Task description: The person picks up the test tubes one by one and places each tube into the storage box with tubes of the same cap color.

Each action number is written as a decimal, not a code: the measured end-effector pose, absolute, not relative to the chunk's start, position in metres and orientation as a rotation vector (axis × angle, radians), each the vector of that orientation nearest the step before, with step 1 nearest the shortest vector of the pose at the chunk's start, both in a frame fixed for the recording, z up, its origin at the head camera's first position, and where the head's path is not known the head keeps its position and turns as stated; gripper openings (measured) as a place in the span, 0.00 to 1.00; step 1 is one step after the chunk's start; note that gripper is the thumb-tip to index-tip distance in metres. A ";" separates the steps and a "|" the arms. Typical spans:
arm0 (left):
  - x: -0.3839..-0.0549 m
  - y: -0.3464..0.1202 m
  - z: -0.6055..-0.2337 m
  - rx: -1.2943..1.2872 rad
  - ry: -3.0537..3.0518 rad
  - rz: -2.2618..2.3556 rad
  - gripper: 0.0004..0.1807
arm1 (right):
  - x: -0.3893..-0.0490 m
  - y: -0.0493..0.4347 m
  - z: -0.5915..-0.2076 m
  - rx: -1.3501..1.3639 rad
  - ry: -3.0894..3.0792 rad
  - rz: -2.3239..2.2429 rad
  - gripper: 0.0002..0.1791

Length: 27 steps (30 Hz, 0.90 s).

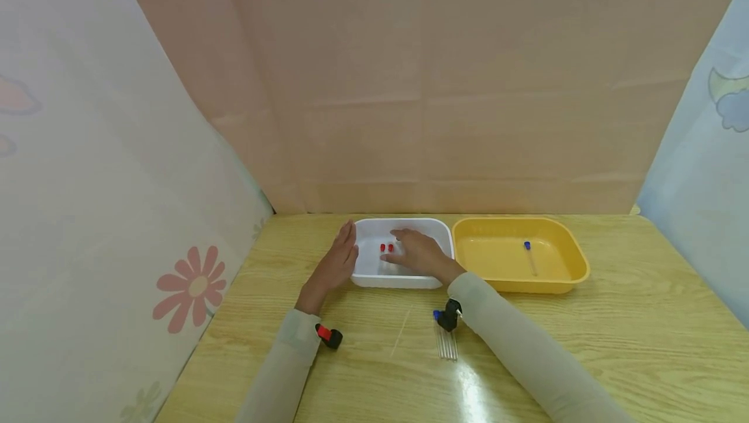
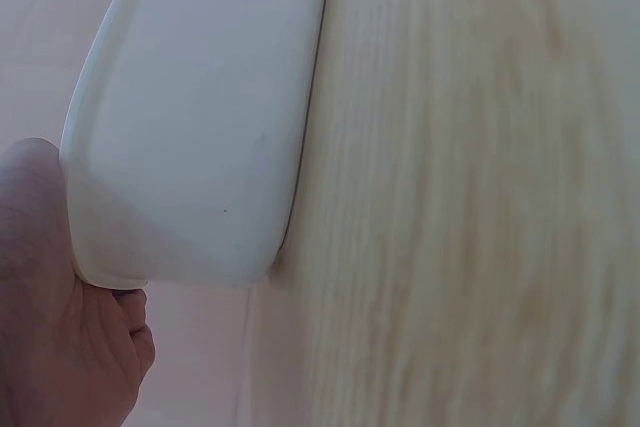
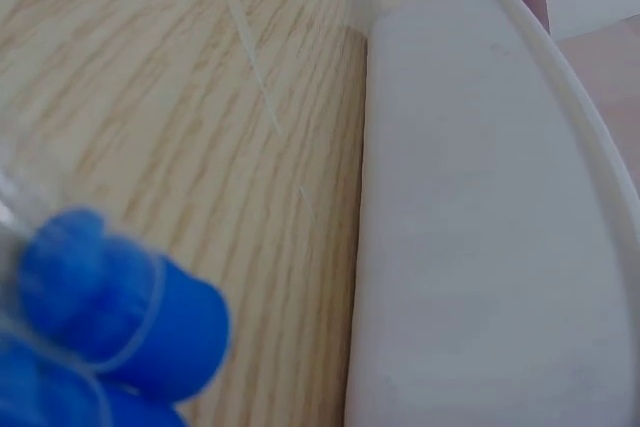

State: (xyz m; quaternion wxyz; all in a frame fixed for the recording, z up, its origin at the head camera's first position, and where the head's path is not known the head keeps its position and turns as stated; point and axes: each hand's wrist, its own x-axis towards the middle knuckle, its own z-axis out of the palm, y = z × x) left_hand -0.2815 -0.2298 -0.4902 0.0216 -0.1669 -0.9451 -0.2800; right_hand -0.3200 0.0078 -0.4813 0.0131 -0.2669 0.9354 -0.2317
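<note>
My left hand [image 1: 341, 259] rests against the left end of a white tray [image 1: 398, 282], fingers straight along its rim. The left wrist view shows that hand [image 2: 60, 297] at the tray's end wall [image 2: 200, 137]. Over the inside of the same tray reaches my right hand [image 1: 420, 253], thumb and forefinger spread apart. Just left of its fingertips lie two red-capped tubes; their red caps [image 1: 390, 247] show plainly, their clear bodies only faintly. Nothing shows gripped in the right hand. Its fingers are out of sight in the right wrist view, behind the tray's wall [image 3: 480, 207].
A yellow tray [image 1: 497, 285] stands right of the white one, holding one blue-capped tube [image 1: 530, 258]. Several clear tubes [image 1: 447, 346] with blue caps [image 3: 150, 317] lie on the wooden table [image 1: 363, 371] below the right wrist. A cloth backdrop [image 1: 421, 117] rises behind the trays.
</note>
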 end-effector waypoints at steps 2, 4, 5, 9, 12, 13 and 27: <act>-0.281 -0.230 -0.490 -0.518 -2.929 -0.862 0.32 | -0.320 0.008 -0.480 -0.834 2.915 -0.759 0.42; -0.281 -0.230 -0.490 -0.521 -2.922 -0.862 0.32 | -0.321 0.009 -0.480 -0.844 2.919 -0.779 0.41; -0.281 -0.229 -0.489 -0.523 -2.920 -0.864 0.32 | -0.322 0.009 -0.479 -0.852 2.922 -0.784 0.40; -0.280 -0.229 -0.488 -0.534 -2.901 -0.870 0.31 | -0.324 0.012 -0.477 -0.889 2.932 -0.789 0.39; -0.280 -0.229 -0.488 -0.526 -2.911 -0.849 0.32 | -0.323 0.015 -0.473 -0.918 2.931 -0.797 0.38; -0.280 -0.229 -0.488 -0.523 -2.915 -0.845 0.32 | -0.322 0.016 -0.471 -0.924 2.931 -0.799 0.38; -0.285 -0.227 -0.491 -0.535 -2.908 -0.854 0.32 | -0.304 0.030 -0.448 -1.014 2.967 -0.768 0.37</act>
